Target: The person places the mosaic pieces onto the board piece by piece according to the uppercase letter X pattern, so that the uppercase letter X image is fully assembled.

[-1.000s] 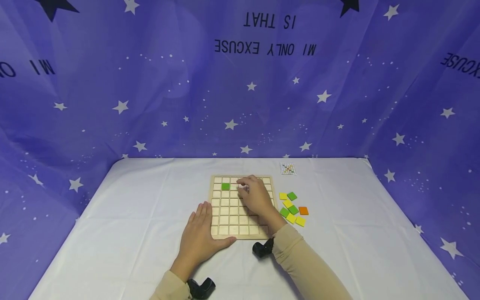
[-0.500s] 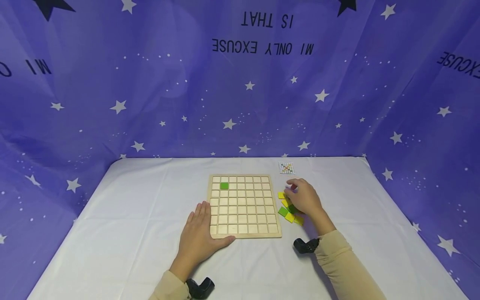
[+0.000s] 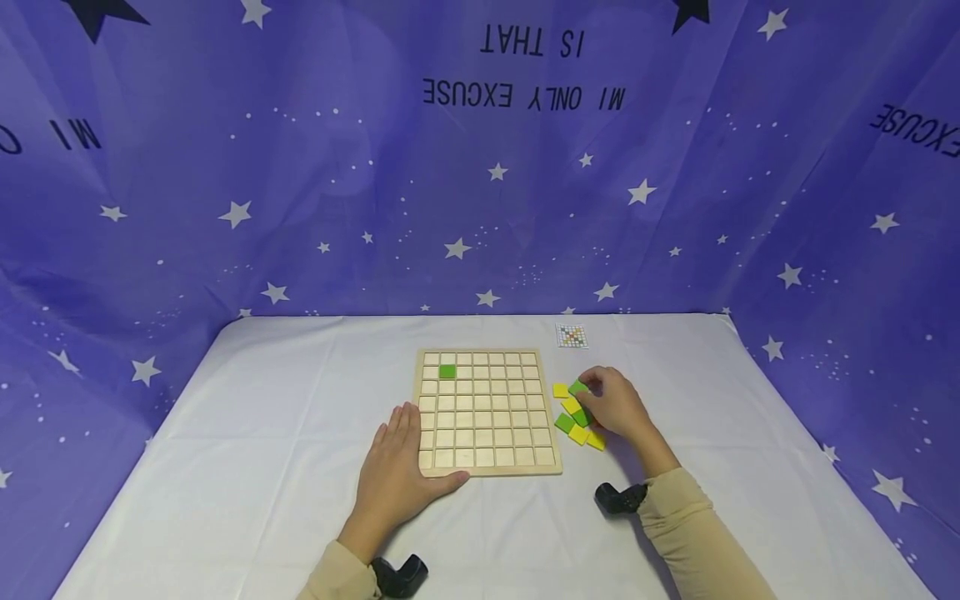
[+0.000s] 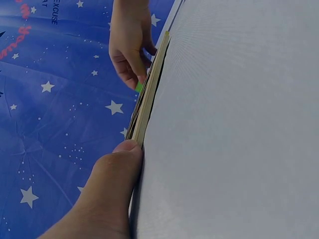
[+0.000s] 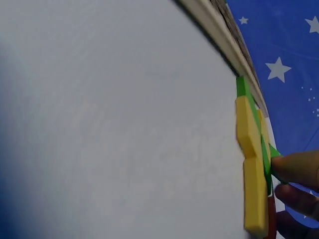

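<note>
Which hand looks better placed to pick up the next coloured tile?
The right hand: its fingertips already touch a green tile in the loose pile beside the wooden board. The left hand lies flat at the board's near-left corner, probably steadying it.

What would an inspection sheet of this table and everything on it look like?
Surface: table under a white cloth.
Job's things: wooden grid board with one green tile seated near its far left corner; loose pile of yellow and green tiles to the board's right.
Clutter: small pattern card beyond the pile.
Hands: left hand rests flat at the board's near left corner; right hand has its fingers on a green tile in the pile.
Cables: nothing seen.
Surroundings: purple star-printed backdrop.
</note>
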